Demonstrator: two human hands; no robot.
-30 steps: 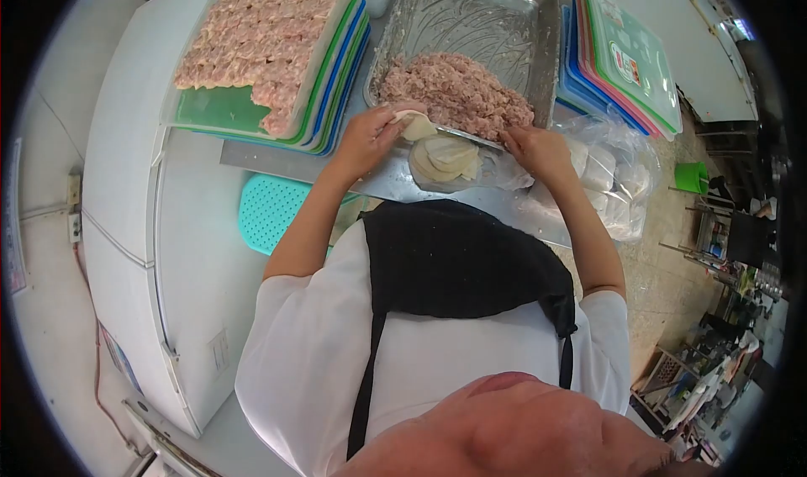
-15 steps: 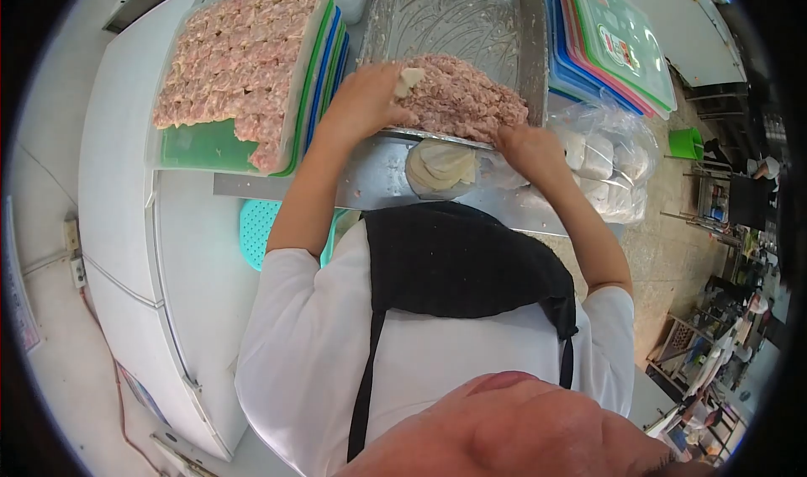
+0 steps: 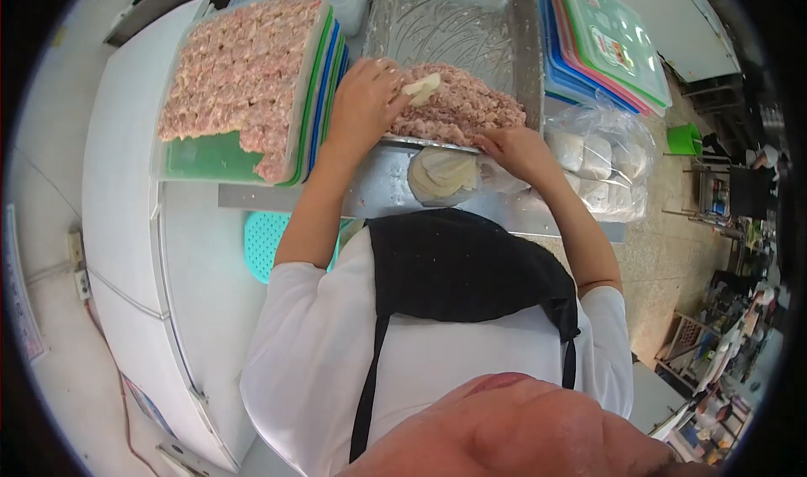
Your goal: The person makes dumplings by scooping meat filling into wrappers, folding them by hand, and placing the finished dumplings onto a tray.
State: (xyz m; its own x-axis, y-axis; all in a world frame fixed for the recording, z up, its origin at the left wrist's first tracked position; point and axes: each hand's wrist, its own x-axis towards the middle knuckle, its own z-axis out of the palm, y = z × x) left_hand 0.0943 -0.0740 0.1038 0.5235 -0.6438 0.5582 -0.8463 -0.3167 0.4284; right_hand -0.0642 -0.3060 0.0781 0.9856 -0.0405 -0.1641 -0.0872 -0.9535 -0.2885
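Note:
My left hand [image 3: 363, 105] is at the left side of the metal tray [image 3: 528, 23], its fingers closed on a pale round dumpling wrapper [image 3: 423, 89] that looks folded. Beneath the wrapper lies a mound of pink ground meat [image 3: 471, 99] along the tray's near edge. At the mound's right end, my right hand [image 3: 519, 152] has its fingers drawn together against the meat and the tray rim; whatever they hold is hidden. Between my hands, just below the tray, sits a stack of round wrappers [image 3: 445, 173].
To the left, filled meat dumplings [image 3: 244, 65] stand in rows on a green-based tray [image 3: 210, 156], atop stacked trays. Coloured lids [image 3: 609, 44] are piled at the right. Below them lies a clear bag of white wrapped packs [image 3: 597, 158]. A turquoise perforated basket [image 3: 265, 242] sits lower left.
My left hand has shifted slightly with the wrapper, which now shows more over the meat. My right hand has moved a little left along the tray's near rim.

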